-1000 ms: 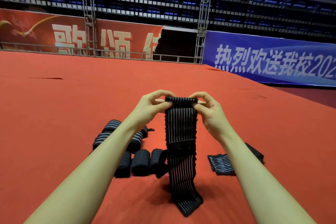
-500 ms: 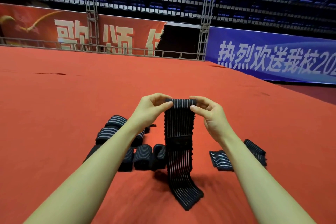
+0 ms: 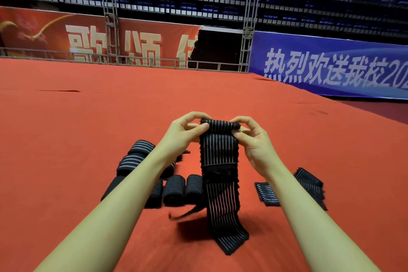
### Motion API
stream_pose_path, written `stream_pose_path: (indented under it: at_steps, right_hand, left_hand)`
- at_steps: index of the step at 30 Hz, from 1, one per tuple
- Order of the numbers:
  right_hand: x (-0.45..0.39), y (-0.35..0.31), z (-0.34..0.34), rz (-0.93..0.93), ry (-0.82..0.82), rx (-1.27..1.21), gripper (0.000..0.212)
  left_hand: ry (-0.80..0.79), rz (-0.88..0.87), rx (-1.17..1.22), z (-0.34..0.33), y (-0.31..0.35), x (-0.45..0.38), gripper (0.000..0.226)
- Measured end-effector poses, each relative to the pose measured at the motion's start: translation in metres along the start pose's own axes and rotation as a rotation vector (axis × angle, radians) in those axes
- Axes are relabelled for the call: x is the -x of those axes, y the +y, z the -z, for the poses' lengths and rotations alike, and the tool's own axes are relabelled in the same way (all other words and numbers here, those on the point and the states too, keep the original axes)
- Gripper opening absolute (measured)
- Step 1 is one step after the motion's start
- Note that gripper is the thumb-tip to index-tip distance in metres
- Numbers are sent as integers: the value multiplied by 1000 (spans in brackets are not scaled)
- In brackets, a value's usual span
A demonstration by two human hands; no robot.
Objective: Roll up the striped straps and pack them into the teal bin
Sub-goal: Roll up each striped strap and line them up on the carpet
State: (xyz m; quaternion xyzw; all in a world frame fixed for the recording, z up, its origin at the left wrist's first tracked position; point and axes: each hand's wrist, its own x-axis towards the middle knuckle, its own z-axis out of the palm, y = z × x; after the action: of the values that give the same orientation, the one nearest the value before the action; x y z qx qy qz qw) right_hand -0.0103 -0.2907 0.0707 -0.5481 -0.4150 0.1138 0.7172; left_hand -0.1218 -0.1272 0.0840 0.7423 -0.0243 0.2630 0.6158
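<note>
A black strap with thin white stripes [image 3: 219, 157] hangs down from my two hands to the red carpet, its top end rolled into a small coil. My left hand [image 3: 184, 132] pinches the coil's left end and my right hand [image 3: 251, 139] pinches its right end. Several rolled striped straps [image 3: 174, 189] lie on the carpet behind my left forearm. An unrolled strap [image 3: 267, 193] lies flat on the carpet behind my right forearm. No teal bin is in view.
Red carpet [image 3: 88, 128] stretches ahead to a low metal rail [image 3: 132, 59]. Red and blue banners and rows of blue seats stand beyond it. A carpet edge drops off at the far right.
The coil at the strap's top has grown a little thicker, and the hanging tail has risen slightly off the carpet. Both hands stay at the coil's ends.
</note>
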Motion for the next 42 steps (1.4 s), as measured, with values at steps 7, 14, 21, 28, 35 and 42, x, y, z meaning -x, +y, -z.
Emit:
stream_pose_path:
  at_steps: [7, 14, 21, 28, 35, 42]
  right_hand:
    - [1, 9, 3, 21, 10, 2, 47]
    - [1, 6, 4, 25, -25, 73, 21]
    - [0, 8, 2, -8, 23, 202, 23]
    - [-17, -19, -5, 127, 78, 244, 34]
    - [-34, -52, -10, 192, 67, 265, 33]
    - [-36, -61, -5, 181, 25, 260, 17]
  left_hand:
    - [-54, 29, -14, 6, 1, 4, 20]
    - [63, 22, -35, 6, -4, 4, 19]
    - [102, -10, -69, 7, -7, 3, 31]
    - [143, -117, -135, 2, 15, -15, 33]
    - [170, -242, -120, 7, 42, -32, 27]
    - [209, -340, -45, 0, 49, -34, 29]
